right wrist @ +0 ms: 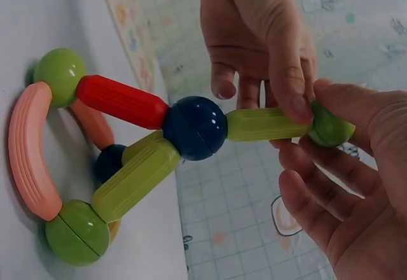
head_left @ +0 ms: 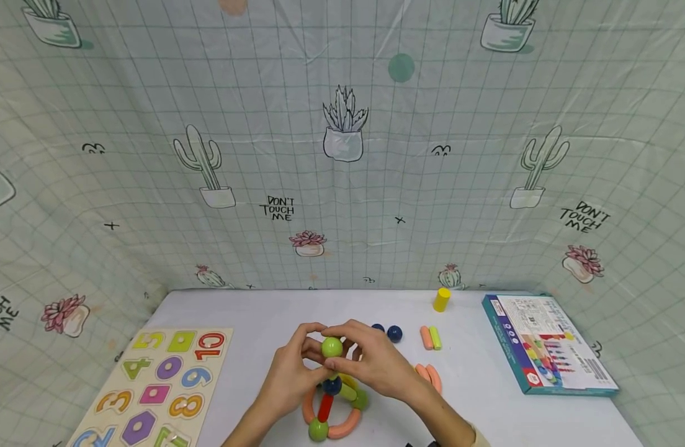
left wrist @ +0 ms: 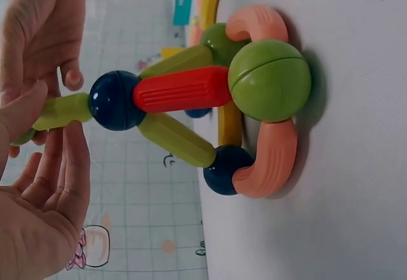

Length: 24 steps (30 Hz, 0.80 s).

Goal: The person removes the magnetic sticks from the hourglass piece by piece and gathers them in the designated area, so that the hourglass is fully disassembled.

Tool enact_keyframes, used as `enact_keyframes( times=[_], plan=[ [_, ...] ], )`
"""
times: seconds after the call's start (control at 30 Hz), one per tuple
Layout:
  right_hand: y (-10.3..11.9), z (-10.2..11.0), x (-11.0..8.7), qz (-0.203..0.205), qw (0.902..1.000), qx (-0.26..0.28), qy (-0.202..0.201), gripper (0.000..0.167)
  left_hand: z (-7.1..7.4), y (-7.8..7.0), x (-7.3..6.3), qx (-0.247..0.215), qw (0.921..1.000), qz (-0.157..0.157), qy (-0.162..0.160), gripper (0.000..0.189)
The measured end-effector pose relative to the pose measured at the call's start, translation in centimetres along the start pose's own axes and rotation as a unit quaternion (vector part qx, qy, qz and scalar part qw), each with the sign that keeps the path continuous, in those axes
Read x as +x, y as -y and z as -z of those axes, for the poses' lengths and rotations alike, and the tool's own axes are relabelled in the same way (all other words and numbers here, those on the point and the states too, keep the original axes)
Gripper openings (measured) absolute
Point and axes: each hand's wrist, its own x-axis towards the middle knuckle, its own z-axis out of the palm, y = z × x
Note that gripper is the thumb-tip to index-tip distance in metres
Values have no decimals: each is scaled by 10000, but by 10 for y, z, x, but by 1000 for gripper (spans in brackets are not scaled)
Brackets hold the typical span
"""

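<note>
A ball-and-stick toy structure stands on the white table. Its base is a ring of coral curved sticks (left wrist: pixel 278 159) joined by green balls (right wrist: pixel 77 232) and navy ones. A red stick (right wrist: pixel 122 102) and two lime sticks (left wrist: pixel 177 140) lean up to a navy ball (right wrist: pixel 194 128). Upright above that ball is another lime stick (right wrist: pixel 257 124), which my left hand (head_left: pixel 292 372) pinches near its upper end. My right hand (head_left: pixel 373 357) holds a green ball (head_left: pixel 332 347) between thumb and fingers, right at the top of this stick.
To the left lies a number-and-shape puzzle board (head_left: pixel 213 379). Behind my right hand are navy balls (head_left: pixel 394 334), short coral and lime sticks (head_left: pixel 435 338), coral curved sticks (head_left: pixel 434 377) and a yellow cylinder (head_left: pixel 442 300). A flat toy box (head_left: pixel 549 341) occupies the right side.
</note>
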Motion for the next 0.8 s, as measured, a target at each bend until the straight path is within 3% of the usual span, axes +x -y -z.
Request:
enact_keyframes(
  times=[0.2,0.57,0.67,0.8],
  plan=[
    [0,4,-1,-227,9997,99,30,35,0,3,2,-94,9989,414,224,45],
    [-4,6,-2,-168,9994,-104,-292,35,-2,5,2,-78,9995,175,248,21],
    [-6,7,0,-211,9984,-207,-491,36,-2,5,2,-104,9995,235,183,24],
    [-8,14,1,-398,9933,-283,-1043,35,-1,5,2,-170,9990,391,96,28]
  ],
)
